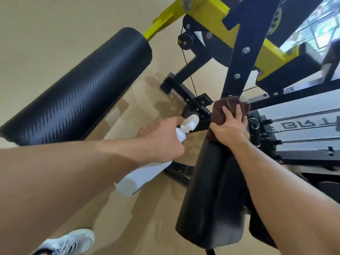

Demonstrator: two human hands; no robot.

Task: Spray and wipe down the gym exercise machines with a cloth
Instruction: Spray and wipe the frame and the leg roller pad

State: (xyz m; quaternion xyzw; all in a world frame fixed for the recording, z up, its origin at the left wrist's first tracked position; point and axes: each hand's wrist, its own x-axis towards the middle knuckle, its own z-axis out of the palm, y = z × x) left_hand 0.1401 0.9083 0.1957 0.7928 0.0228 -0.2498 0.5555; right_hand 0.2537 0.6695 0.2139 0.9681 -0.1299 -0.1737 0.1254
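My right hand (230,128) presses a dark brown cloth (220,113) against the far end of a black padded seat (211,199), where it meets the dark upright post (237,57). My left hand (163,140) grips a white spray bottle (145,175) by its neck. The bottle's nozzle (191,122) points toward the machine's frame, just left of the cloth. The bottle's body hangs down below my wrist.
A large black roller pad (79,89) lies to the left above the tan floor. A yellow and black frame (211,17) with a pulley (184,41) and cable rises ahead. A grey weight stack cover (298,133) is to the right. My white shoe (68,242) shows at bottom left.
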